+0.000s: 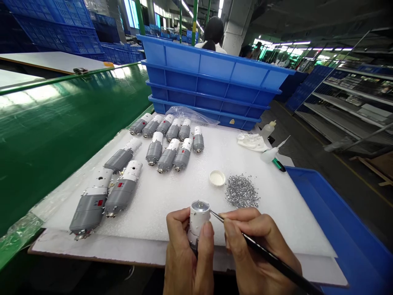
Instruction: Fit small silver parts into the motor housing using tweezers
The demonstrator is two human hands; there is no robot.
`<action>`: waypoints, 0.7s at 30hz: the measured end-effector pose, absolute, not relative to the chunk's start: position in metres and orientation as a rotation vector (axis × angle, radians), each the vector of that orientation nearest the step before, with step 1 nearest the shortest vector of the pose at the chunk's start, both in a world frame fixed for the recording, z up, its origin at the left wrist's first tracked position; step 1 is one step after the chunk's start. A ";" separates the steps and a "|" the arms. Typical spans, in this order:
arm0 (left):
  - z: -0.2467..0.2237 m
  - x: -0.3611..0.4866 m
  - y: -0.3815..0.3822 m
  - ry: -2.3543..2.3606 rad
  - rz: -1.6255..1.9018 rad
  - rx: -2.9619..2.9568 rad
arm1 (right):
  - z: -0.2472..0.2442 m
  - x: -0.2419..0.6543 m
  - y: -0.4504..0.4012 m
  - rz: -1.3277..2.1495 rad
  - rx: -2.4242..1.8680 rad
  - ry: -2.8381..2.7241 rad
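My left hand (190,250) is wrapped round a white cylindrical spacecraft model part (198,219), held upright with its silvery round top facing up. Small studs dot its side, and my fingers hide much of its lower end. In my right hand (260,246) is a slim black-handled tool (270,258) with a fine metal tip, gripped like a pen. That tip meets or nearly meets the part's upper right rim; whether it is a brush or tweezers I cannot tell. Behind my right hand lies a pile of tiny silvery pieces (242,191), beside a shallow white cap (217,178).
Several grey-and-white spacecraft models (124,190) lie on the white foam sheet (172,196) at left and back. Stacked blue crates (211,78) stand behind. At right are a squeeze bottle (270,155), a crumpled white cloth (251,141) and a blue bin (344,229). A green conveyor (67,119) runs along the left.
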State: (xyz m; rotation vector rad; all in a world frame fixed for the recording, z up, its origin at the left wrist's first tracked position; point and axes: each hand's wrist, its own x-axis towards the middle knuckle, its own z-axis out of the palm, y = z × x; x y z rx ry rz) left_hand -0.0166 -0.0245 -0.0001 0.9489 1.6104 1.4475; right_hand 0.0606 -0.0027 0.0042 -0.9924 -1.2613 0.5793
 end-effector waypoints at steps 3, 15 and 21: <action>0.000 -0.016 -0.022 1.698 1.493 1.007 | 0.004 0.056 -0.009 0.593 -1.058 -1.185; -0.009 -0.032 -0.017 1.843 1.508 1.304 | 0.003 0.058 -0.012 0.442 -0.991 -1.335; -0.009 -0.034 -0.014 1.817 1.545 1.352 | 0.008 0.046 -0.018 0.475 -1.075 -1.207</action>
